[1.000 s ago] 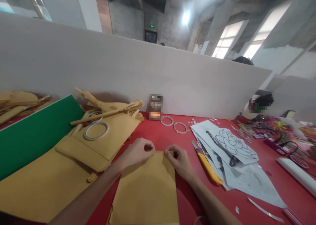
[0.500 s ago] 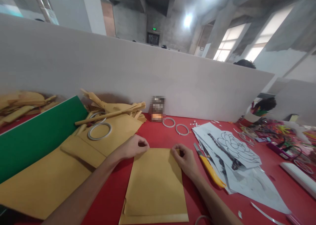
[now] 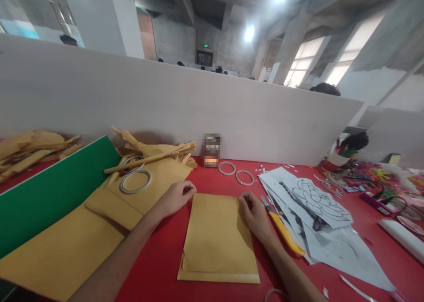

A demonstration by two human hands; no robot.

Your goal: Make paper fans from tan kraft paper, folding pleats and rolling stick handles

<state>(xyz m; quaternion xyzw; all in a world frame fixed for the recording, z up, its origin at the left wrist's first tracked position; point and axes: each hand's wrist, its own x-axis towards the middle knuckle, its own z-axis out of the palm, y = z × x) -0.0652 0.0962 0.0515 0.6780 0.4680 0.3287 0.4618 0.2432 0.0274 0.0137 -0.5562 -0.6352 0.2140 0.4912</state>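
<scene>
A folded sheet of brown kraft paper point(image 3: 218, 240) lies flat on the red tabletop in front of me. Its left edge is slightly torn near the bottom, and a narrow strip of a lower layer shows along the near edge. My left hand point(image 3: 177, 198) is closed in a pinch at the far left corner of the paper. At the far right corner, my right hand point(image 3: 255, 211) pinches the edge with curled fingers. A yellow utility knife point(image 3: 286, 235) lies just right of my right hand, its blade pointing away.
Larger kraft sheets point(image 3: 73, 235) and a tape roll point(image 3: 135, 181) lie left, beside a green board point(image 3: 56, 191). Two more rolls, including one tape ring point(image 3: 245, 177), sit near the white partition point(image 3: 165, 103). Printed flower drawings point(image 3: 321, 200) are at right, with a pen cup point(image 3: 334, 158) beyond.
The kraft paper has slid away from me and to the right. My right hand has moved right with it, while my left hand stays near the far left corner. The view has shifted slightly.
</scene>
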